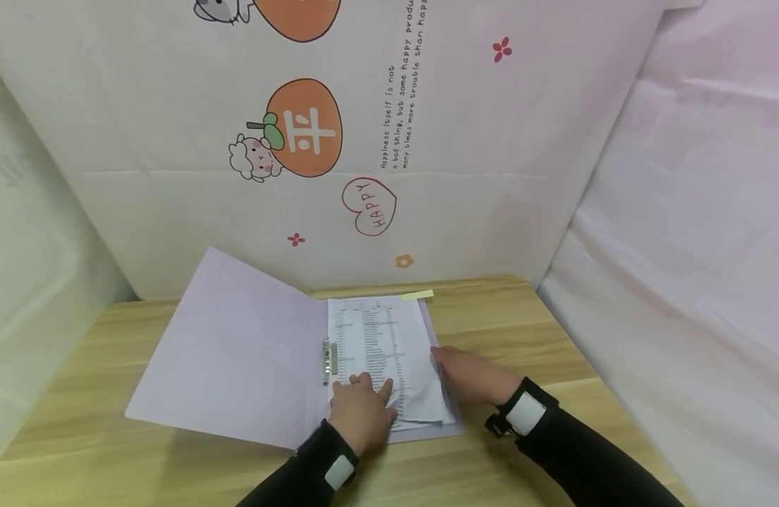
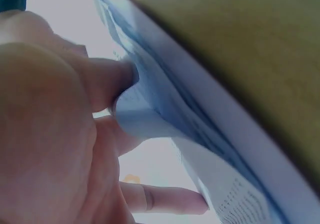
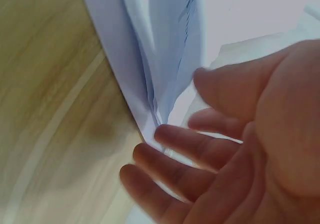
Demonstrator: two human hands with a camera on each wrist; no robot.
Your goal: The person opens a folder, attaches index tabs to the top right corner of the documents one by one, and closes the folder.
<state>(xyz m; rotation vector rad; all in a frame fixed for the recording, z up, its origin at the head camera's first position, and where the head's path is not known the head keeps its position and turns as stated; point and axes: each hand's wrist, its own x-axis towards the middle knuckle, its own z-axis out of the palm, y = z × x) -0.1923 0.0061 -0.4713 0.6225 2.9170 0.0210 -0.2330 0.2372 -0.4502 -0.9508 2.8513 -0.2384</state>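
Observation:
A pale lavender folder [image 1: 237, 366] lies opened flat, its cover spread to the left. Inside it, printed sheets [image 1: 379, 345] sit beside a metal clip [image 1: 329, 359] at the spine. My left hand [image 1: 363, 414] rests on the lower part of the sheets with its fingers spread. In the left wrist view, one sheet [image 2: 135, 111] bulges up by the left thumb. Along the right edge of the stack is my right hand [image 1: 472, 377], thumb over the paper side. Its fingers [image 3: 190, 171] are loosely extended at the paper edges in the right wrist view.
The folder lies on a wood-grain table [image 1: 516, 324]. A yellow tab [image 1: 418, 295] sticks out at the top right of the sheets. A white printed cloth [image 1: 465, 141] hangs behind the table, and plain white cloth [image 1: 700, 246] hangs on the right.

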